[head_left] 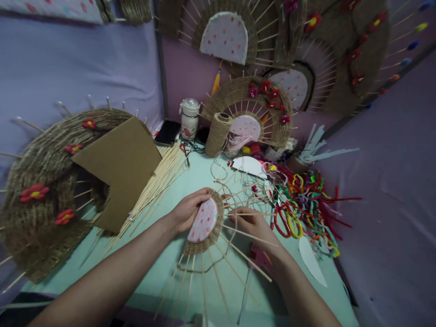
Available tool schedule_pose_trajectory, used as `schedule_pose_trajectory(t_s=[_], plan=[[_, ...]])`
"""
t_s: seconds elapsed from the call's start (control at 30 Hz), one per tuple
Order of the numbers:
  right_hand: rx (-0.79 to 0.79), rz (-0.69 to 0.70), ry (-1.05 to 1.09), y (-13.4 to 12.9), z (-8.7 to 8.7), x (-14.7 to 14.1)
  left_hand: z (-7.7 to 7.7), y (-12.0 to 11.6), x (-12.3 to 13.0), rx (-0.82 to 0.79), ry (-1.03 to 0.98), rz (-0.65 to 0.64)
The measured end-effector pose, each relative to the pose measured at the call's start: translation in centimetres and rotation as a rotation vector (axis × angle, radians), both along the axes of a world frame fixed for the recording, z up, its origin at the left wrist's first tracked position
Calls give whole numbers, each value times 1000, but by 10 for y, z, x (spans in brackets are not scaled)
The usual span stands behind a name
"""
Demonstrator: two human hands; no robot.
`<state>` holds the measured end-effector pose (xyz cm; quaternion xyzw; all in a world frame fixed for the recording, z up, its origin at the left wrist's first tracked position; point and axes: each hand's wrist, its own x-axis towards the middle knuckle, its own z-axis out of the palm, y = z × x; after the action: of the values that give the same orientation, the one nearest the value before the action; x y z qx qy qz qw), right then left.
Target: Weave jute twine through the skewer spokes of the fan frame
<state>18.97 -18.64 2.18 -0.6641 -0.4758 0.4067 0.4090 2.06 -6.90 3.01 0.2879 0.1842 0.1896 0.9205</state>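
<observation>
looks like the weaving step to me: left hand (190,211) is gripping the small fan frame (205,221) above the worktop (160,268), mid-way along and toward the front edge. right hand (235,214) has its fingers bunched by the sticks (250,236), can't tell if they're pinching the twine (191,271). next move probably calls for threading it snugly, left hand steady.

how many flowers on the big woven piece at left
4: top flower, second flower beside the cardboard, leftmost flower, bottom flower. The cardboard may hide more.
</observation>
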Motion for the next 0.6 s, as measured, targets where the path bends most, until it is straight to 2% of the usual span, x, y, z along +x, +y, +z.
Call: schedule_pose_trajectory(t_s=[0.1, 0.17, 0.23, 0.33, 0.47, 0.53, 0.6], plan=[[53, 30, -97, 2, 1, -8, 0, -2, 0, 18, 6, 53], [118, 5, -254, -5, 5, -6, 0, -2, -1, 40, 51, 100], [148, -23, -469, -22, 9, 2, -1, -1, -1, 67, 100, 148], [0, -3, -690, -64, 9, 23, -2, 2, -2, 108, 141, 210], [-160, -47, -823, -124, -15, 38, -4, 3, -2, 164, 163, 251], [-195, -77, -798, -142, -31, 32, -5, 3, -1, 191, 170, 267], [-176, -170, -783, -148, -44, 22, -6, 2, -1, 209, 182, 271]])
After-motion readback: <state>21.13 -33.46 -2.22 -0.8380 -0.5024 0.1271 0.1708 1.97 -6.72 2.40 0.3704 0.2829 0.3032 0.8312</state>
